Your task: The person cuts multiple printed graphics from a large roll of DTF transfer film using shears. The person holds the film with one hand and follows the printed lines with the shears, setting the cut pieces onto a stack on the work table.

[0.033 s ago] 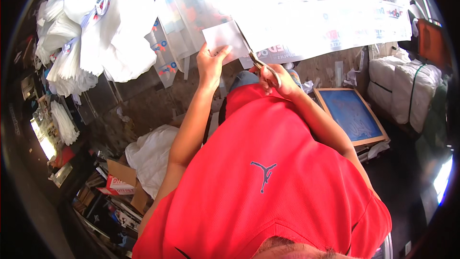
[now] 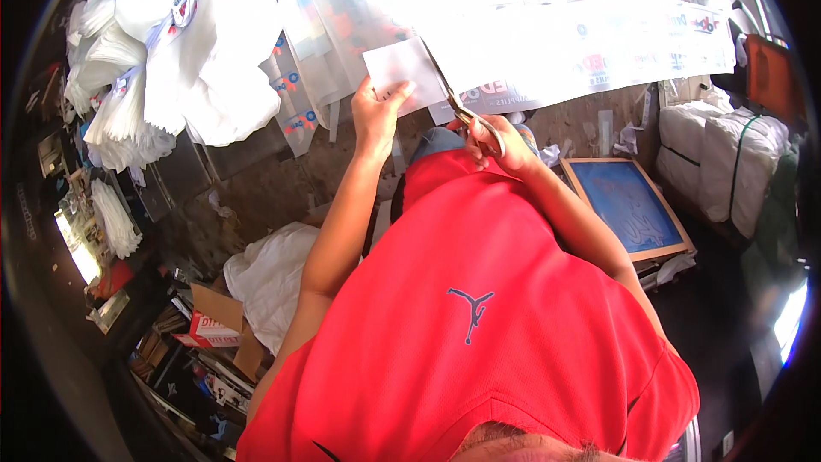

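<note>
My left hand (image 2: 375, 118) pinches a small white sheet (image 2: 398, 67), which looks like paper, with the thumb on top and the fingers beneath. A pair of metal scissors (image 2: 463, 111) sits in my right hand (image 2: 510, 151), its blades pointing away from me along the sheet's right edge. How wide the blades stand apart is hard to make out in the glare. Behind and to the right of the sheet lies a large printed plastic sheet (image 2: 590, 68), partly washed out by bright light.
Bunches of white plastic bags (image 2: 218, 60) fill the far left. A wood-framed blue screen (image 2: 623, 205) leans at the right, near strapped white bundles (image 2: 727, 154). An opened cardboard box (image 2: 221, 308) and a white sack (image 2: 272, 274) are at the lower left.
</note>
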Tool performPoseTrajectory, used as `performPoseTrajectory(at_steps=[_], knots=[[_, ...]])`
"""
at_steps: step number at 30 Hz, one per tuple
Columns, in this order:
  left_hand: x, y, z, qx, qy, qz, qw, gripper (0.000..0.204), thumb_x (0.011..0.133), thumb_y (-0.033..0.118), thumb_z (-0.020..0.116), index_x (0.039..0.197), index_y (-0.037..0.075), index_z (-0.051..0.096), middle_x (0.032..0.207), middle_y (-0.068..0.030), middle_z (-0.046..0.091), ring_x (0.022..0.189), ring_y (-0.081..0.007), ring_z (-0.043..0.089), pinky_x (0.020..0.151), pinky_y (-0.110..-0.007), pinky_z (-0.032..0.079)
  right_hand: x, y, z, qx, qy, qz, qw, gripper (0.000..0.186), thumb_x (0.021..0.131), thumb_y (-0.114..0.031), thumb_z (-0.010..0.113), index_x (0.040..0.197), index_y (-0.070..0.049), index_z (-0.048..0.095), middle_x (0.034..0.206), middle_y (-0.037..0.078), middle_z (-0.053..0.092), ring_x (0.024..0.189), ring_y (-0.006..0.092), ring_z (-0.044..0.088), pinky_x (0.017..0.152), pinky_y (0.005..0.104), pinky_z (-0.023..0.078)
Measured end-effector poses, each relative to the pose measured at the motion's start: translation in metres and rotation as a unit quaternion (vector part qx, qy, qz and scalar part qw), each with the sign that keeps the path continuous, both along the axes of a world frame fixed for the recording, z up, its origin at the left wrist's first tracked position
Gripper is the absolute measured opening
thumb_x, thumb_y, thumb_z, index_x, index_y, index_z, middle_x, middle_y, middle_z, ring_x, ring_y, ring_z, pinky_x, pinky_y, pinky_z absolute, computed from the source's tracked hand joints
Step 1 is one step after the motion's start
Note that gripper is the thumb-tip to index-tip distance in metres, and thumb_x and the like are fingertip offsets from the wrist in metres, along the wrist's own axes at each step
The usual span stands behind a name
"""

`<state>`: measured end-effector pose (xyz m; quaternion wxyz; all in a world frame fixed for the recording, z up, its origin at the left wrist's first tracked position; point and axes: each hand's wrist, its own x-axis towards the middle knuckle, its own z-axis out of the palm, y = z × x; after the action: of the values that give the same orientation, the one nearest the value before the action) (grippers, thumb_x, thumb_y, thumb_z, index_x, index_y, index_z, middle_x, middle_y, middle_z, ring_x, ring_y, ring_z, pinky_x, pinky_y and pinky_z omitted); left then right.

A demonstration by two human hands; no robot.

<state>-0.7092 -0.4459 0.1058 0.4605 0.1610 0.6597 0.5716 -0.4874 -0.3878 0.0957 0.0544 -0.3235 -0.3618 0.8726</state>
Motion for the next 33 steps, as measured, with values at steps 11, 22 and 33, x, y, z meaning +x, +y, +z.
performPoseTrajectory(at_steps=[11, 22, 33], knots=[[0.022, -0.011, 0.018, -0.013, -0.027, -0.007, 1.000, 0.029, 0.085, -0.002, 0.069, 0.112, -0.001, 0.060, 0.104, -0.0067, 0.067, 0.092, -0.0144, 0.065, 0.082, -0.030, 0.055, 0.036, 0.004, 0.027, 0.005, 0.002, 0.053, 0.999, 0.067, 0.089, -0.055, 0.063, 0.116, 0.007, 0.055, 0.059, 0.002, 0.050, 0.048, 0.0097, 0.047, 0.046, 0.0230, 0.035], [0.001, 0.011, 0.007, -0.004, -0.013, 0.009, 1.000, 0.029, 0.084, -0.001, 0.070, 0.112, -0.001, 0.060, 0.103, -0.0074, 0.067, 0.091, -0.0145, 0.065, 0.079, -0.029, 0.055, -0.018, 0.013, 0.005, 0.015, 0.020, -0.013, 1.000, 0.063, 0.090, -0.053, 0.063, 0.115, 0.004, 0.056, 0.061, 0.001, 0.049, 0.049, 0.0107, 0.047, 0.049, 0.0257, 0.041], [-0.012, 0.006, -0.016, -0.025, 0.040, -0.012, 0.999, 0.027, 0.085, -0.001, 0.068, 0.112, 0.000, 0.061, 0.104, -0.0068, 0.067, 0.093, -0.0167, 0.065, 0.080, -0.031, 0.055, -0.031, 0.010, -0.013, 0.070, -0.049, 0.026, 0.996, 0.057, 0.088, -0.051, 0.068, 0.111, 0.001, 0.061, 0.062, 0.001, 0.052, 0.049, 0.0101, 0.050, 0.046, 0.0266, 0.043]])
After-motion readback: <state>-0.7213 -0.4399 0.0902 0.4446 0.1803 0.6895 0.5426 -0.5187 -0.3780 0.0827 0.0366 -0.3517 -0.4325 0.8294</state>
